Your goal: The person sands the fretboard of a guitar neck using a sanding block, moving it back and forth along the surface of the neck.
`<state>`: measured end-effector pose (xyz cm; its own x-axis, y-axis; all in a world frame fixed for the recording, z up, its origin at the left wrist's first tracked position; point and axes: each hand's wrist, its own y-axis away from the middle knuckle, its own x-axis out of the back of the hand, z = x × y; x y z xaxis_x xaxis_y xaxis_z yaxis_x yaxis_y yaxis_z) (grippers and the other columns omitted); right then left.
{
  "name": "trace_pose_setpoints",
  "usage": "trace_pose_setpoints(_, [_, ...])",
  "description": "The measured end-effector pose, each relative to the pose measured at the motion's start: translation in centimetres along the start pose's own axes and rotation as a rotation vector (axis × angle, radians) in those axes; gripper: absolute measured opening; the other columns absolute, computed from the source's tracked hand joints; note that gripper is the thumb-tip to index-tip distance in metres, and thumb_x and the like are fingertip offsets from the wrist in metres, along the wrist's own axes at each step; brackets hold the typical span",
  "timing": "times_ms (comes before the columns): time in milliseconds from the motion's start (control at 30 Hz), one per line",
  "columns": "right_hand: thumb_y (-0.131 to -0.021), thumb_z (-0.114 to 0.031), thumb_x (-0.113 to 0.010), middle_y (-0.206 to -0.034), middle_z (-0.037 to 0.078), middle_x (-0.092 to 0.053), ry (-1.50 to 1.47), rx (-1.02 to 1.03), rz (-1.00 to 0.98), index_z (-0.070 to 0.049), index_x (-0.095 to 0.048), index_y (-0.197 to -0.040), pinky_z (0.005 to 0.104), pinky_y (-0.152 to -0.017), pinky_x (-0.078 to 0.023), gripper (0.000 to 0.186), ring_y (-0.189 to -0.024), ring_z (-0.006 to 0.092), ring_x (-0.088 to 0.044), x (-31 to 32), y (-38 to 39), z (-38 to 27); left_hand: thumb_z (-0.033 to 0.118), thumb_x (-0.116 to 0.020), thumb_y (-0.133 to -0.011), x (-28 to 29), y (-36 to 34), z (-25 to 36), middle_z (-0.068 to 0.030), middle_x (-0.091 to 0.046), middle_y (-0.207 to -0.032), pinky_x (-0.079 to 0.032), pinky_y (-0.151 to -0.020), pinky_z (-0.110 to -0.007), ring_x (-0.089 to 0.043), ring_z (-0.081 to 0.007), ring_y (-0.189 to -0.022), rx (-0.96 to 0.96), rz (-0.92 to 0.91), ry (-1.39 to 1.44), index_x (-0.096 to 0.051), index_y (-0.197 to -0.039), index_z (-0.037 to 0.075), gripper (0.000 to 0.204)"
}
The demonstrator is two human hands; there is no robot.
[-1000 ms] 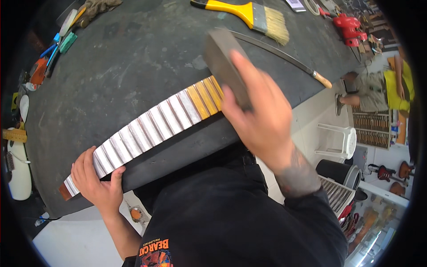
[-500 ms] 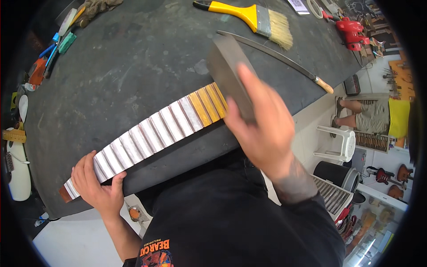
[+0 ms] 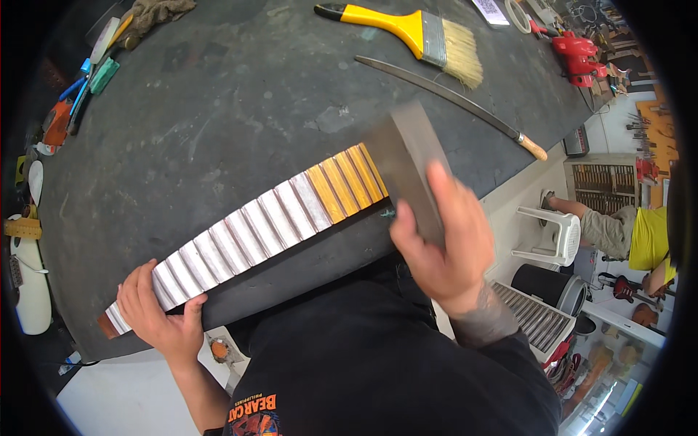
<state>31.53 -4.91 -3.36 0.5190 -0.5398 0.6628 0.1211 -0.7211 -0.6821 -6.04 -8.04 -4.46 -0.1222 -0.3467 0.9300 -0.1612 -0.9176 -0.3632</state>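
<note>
A long strip of ridged silver and gold segments [image 3: 283, 214], perhaps a fretted board, lies diagonally along the dark bench's near edge, reddish-brown at its left tip. My left hand [image 3: 163, 320] grips it near that end, fingers over the far edge, thumb on the near side. Just beyond the gold end, my right hand [image 3: 451, 247] holds a motion-blurred grey rectangular block [image 3: 414, 145]; whether the block touches the strip I cannot tell. Above lie a curved file with a wooden handle [image 3: 465, 105] and a yellow-handled brush [image 3: 392, 25].
The dark benchtop [image 3: 182, 109] carries assorted hand tools [image 3: 87, 94] at the left and a red power tool [image 3: 574, 58] at the right. Beyond its right edge are a white plastic stool [image 3: 545, 236], a black bin [image 3: 545, 283] and a person in a yellow shirt [image 3: 647, 240].
The grey block and my right hand have moved rightward and toward me, off the gold end. The strip appears slightly lower in view. The person in yellow has shifted.
</note>
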Motion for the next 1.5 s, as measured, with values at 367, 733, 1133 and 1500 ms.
trace_pose_setpoints(367, [-0.071,0.008,-0.082,-0.111,0.022,-0.074,-0.016,-0.069,-0.029,0.004,-0.064,-0.137,0.0383,-0.076,-0.06,0.069,-0.088,0.0349,-0.074,2.4,2.6,-1.5,0.078,-0.067,-0.084,0.0,0.2,-0.1,-0.0151,-0.068,-0.122,-0.04,-0.108,-0.055,-0.062,-0.038,-0.114,0.018,-0.003,-0.007,-0.065,-0.128,0.0,0.09])
trace_pose_setpoints(733, [-0.078,0.005,-0.082,-0.116,0.02,-0.074,0.001,-0.028,-0.034,0.003,-0.063,-0.139,0.0365,-0.081,-0.059,0.064,-0.093,0.0326,-0.075,-1.6,-2.9,0.2,0.079,-0.068,-0.082,-0.1,0.2,-0.3,-0.0146,-0.067,-0.121,-0.039,-0.111,-0.056,-0.061,-0.0377,-0.114,0.031,-0.005,-0.014,-0.066,-0.128,0.001,0.091])
trace_pose_setpoints(1133, [-0.081,0.004,-0.083,-0.107,0.024,-0.073,0.078,-0.044,-0.055,0.005,-0.05,-0.148,0.0413,-0.067,-0.057,0.075,-0.077,0.0365,-0.071,4.2,3.5,-1.0,0.08,-0.067,-0.082,0.1,0.5,-0.2,-0.0154,-0.067,-0.122,-0.039,-0.112,-0.056,-0.061,-0.0387,-0.116,0.031,-0.002,0.002,-0.065,-0.13,0.001,0.092])
trace_pose_setpoints(1500, [-0.073,0.007,-0.083,-0.115,0.021,-0.074,-0.002,0.029,-0.073,0.005,-0.062,-0.139,0.0376,-0.073,-0.058,0.069,-0.085,0.0327,-0.073,-1.8,-4.7,1.9,0.079,-0.066,-0.084,-0.1,0.3,-0.6,-0.0157,-0.067,-0.123,-0.039,-0.111,-0.056,-0.061,-0.0384,-0.116,0.039,-0.023,-0.005,-0.064,-0.13,0.001,0.091])
